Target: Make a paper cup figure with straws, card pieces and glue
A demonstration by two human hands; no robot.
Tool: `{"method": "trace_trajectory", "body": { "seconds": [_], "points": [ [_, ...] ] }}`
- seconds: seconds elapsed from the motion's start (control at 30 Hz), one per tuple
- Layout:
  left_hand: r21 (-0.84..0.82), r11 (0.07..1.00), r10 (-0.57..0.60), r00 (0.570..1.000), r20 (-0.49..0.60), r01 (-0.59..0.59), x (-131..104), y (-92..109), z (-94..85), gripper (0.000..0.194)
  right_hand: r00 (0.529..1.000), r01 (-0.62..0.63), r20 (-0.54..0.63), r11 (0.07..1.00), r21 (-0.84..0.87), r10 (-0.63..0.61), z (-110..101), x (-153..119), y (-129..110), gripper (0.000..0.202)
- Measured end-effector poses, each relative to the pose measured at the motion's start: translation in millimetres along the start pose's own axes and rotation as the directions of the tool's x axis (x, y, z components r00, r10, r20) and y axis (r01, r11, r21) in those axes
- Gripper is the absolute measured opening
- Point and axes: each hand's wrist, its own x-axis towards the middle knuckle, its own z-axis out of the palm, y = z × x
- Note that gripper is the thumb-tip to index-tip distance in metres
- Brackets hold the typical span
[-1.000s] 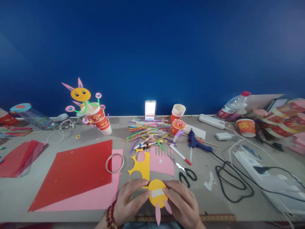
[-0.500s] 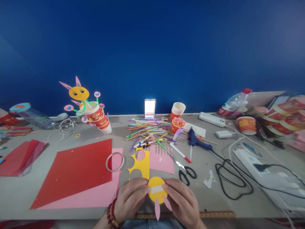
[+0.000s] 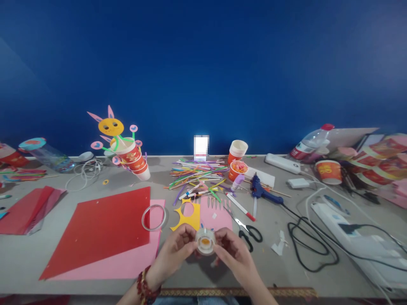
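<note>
A small roll of clear tape [image 3: 205,242] is held between my two hands above the front of the table. My left hand [image 3: 178,250], with a red bead bracelet at the wrist, pinches its left side. The fingers of my right hand [image 3: 233,250] are closed on its right side. Beyond the hands lie yellow paper [image 3: 190,218] with round cut-outs and a pink sheet [image 3: 219,212] with pointed cut-outs along its far edge. Black-handled scissors [image 3: 246,228] rest just right of my right hand. The yellow disc with pink ears is not visible.
Red [image 3: 104,231] and pink sheets lie left, with a silvery ring [image 3: 153,217] over them. A cup figure [image 3: 127,154] with a rabbit face stands behind. Pipe cleaners [image 3: 197,171] are piled in the middle. A blue glue gun [image 3: 265,192] and its black cord lie right.
My hands held a yellow paper disc with pink ears and a pale strip across it; now they hold the tape roll. The view has shifted slightly.
</note>
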Motion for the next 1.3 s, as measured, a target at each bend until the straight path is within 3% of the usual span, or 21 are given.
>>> {"method": "trace_trajectory", "body": {
  "seconds": [0.13, 0.33, 0.43, 0.53, 0.6, 0.7, 0.77, 0.83, 1.03, 1.3],
  "points": [
    [-0.128, 0.992, -0.024, 1.000, 0.015, 0.025, -1, -10, 0.8, 0.026, 0.997, -0.064, -0.033, 0.990, 0.126, 0.069, 3, 1, 4, 0.029],
    [-0.168, 0.986, -0.009, 1.000, -0.027, 0.005, -1, -16, 5.0, 0.022, 0.989, -0.137, -0.031, 0.973, 0.184, 0.145, 7, 6, 6, 0.035],
    [-0.123, 0.991, 0.051, 0.998, -0.028, -0.054, -3, -18, 5.0, 0.018, 0.996, -0.071, -0.045, 0.994, 0.085, 0.075, 10, 5, 4, 0.036],
    [0.129, 0.964, 0.234, 0.972, -0.005, -0.231, -8, -18, 0.0, 0.014, 0.990, 0.129, -0.023, 0.974, -0.184, -0.136, 9, 1, -5, 0.023],
    [0.372, 0.829, 0.418, 0.905, 0.082, -0.417, -12, -14, -6.2, 0.028, 0.955, 0.296, 0.076, 0.890, -0.347, -0.288, 6, -2, -13, 0.015],
    [0.592, 0.477, 0.646, 0.716, 0.265, -0.650, -14, -6, -16.1, 0.046, 0.880, 0.475, 0.229, 0.783, -0.401, -0.416, 1, -6, -19, 0.033],
    [0.639, 0.304, 0.713, 0.614, 0.340, -0.707, -13, -1, -20.6, 0.047, 0.845, 0.535, 0.259, 0.737, -0.413, -0.468, 0, -7, -20, 0.040],
    [0.666, 0.222, 0.732, 0.573, 0.369, -0.712, -12, 2, -22.8, 0.044, 0.823, 0.567, 0.261, 0.706, -0.424, -0.505, 1, -7, -21, 0.041],
    [0.707, 0.138, 0.748, 0.541, 0.384, -0.694, -14, 1, -23.4, 0.040, 0.774, 0.633, 0.272, 0.679, -0.373, -0.572, 6, -6, -27, 0.037],
    [0.724, 0.193, 0.714, 0.601, 0.358, -0.662, -17, 1, -18.9, 0.048, 0.769, 0.635, 0.257, 0.650, -0.418, -0.586, 4, -9, -25, 0.033]
  ]
}}
